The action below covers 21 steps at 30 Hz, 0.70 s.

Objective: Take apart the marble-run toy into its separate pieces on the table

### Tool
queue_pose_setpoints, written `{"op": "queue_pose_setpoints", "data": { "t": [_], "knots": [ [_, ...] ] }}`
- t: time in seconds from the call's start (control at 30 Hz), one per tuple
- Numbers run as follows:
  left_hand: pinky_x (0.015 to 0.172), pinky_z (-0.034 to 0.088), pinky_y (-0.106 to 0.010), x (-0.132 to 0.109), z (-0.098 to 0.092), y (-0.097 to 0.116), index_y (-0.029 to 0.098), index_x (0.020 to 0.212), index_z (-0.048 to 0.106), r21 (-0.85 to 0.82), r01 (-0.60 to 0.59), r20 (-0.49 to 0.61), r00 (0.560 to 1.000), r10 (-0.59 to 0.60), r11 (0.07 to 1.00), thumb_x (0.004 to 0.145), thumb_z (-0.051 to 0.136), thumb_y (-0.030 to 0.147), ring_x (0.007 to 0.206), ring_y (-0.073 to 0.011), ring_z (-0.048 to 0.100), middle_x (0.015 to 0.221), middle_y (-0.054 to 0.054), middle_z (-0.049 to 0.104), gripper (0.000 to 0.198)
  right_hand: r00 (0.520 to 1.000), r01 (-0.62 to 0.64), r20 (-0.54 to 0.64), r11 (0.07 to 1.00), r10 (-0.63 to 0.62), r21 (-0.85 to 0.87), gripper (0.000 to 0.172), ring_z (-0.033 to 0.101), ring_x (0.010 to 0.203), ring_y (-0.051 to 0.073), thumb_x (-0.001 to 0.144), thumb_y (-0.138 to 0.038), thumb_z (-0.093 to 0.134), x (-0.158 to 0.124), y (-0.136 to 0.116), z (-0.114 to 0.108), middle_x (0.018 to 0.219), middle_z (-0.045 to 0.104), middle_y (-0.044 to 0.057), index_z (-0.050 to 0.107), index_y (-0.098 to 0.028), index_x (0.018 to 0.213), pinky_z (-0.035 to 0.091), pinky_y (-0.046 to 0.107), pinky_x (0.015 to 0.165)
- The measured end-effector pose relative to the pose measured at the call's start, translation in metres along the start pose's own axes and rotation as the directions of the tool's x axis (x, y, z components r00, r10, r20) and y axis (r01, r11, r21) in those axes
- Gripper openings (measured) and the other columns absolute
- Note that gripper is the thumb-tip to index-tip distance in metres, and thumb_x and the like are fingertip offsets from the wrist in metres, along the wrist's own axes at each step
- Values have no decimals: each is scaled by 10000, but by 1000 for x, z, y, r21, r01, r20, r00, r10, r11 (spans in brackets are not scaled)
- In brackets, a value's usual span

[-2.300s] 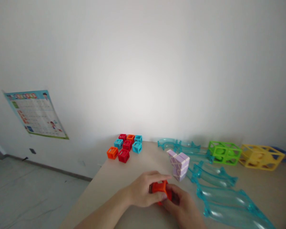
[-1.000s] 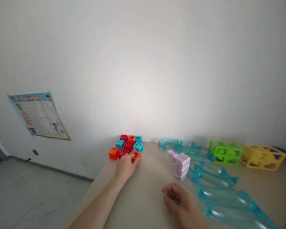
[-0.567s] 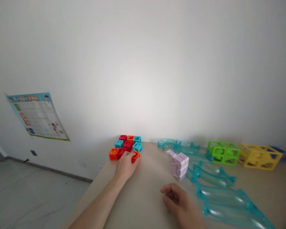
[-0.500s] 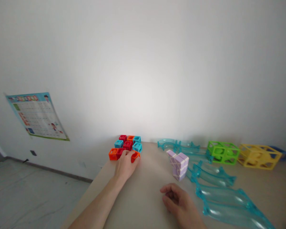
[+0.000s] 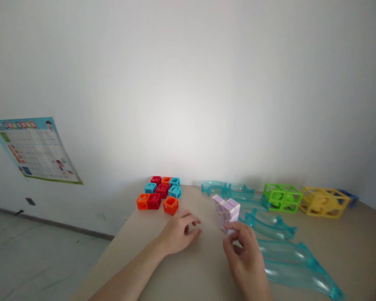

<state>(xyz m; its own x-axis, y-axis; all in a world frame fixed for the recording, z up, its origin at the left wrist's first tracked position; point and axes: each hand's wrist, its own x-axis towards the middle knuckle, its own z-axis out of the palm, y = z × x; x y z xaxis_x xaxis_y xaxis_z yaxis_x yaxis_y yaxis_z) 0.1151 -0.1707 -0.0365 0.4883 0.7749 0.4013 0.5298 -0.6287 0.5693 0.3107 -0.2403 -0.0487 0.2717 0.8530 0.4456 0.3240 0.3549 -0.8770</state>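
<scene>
My left hand (image 5: 181,232) is over the table with its fingers apart and nothing between them, just in front of an orange cube (image 5: 171,205). That cube stands slightly apart from the red, orange and light blue cubes (image 5: 153,201) behind and left of it. My right hand (image 5: 244,255) is at the lilac and white block figure (image 5: 230,210), its fingers curled and parted in front of the figure's lower part. Whether the fingertips touch the figure cannot be made out.
Clear teal track pieces (image 5: 301,267) lie to the right of my right hand and along the back. Green (image 5: 282,197) and yellow (image 5: 323,202) frame blocks stand at the back right, a blue piece (image 5: 349,197) behind them. A poster (image 5: 37,150) hangs on the left wall.
My left hand has let go of the orange cube and moved right and toward me. My right hand has moved up to the lilac figure. The view has shifted slightly to the right.
</scene>
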Motion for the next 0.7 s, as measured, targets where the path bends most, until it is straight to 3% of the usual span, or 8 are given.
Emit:
{"op": "queue_pose_setpoints", "data": {
  "t": [0.1,0.23,0.47,0.57,0.63,0.7],
  "knots": [
    [599,445,-223,0,8,2,231,1059,666,-18,9,71,997,-8,1000,817,615,307,582,-81,528,955,-22,637,259,995,-15,-98,1000,13,-26,309,562,775,175,794,-268,549,7,2,-4,1101,482,75,488,-236,1095,527,276,561],
    [617,440,-236,3,13,0,238,1067,666,3,64,50,997,-64,998,816,615,346,599,-94,523,942,-14,650,278,998,-37,-62,998,34,-50,429,584,841,200,779,-258,537,12,8,-2,1193,437,110,418,-227,1190,553,304,572],
    [636,432,-250,0,15,3,231,1113,641,21,66,30,997,-67,998,828,585,374,601,-102,517,949,-23,649,323,999,-48,-4,998,47,-51,452,601,840,188,732,-189,517,16,13,-1,1271,423,120,456,-215,1178,571,340,644],
    [656,438,-257,2,17,3,238,1185,598,46,72,8,997,-73,996,801,612,438,624,-112,527,991,-25,652,433,999,-47,4,998,47,-48,451,602,835,183,724,-166,516,17,11,-2,1279,432,119,456,-212,1168,572,342,659],
    [663,447,-263,8,21,1,236,1261,534,23,156,-54,987,-155,987,773,629,500,630,-118,536,1023,-28,654,563,999,-50,5,998,51,-47,451,604,827,180,715,-150,510,17,9,-2,1278,435,123,457,-205,1160,574,345,660],
    [670,454,-275,17,27,1,218,1335,454,-29,286,-155,945,-287,958,775,604,547,628,-126,552,1041,-41,657,667,998,-58,4,997,58,-54,448,606,813,175,697,-127,508,16,8,-1,1284,431,124,479,-203,1138,576,345,659]
  ]
}}
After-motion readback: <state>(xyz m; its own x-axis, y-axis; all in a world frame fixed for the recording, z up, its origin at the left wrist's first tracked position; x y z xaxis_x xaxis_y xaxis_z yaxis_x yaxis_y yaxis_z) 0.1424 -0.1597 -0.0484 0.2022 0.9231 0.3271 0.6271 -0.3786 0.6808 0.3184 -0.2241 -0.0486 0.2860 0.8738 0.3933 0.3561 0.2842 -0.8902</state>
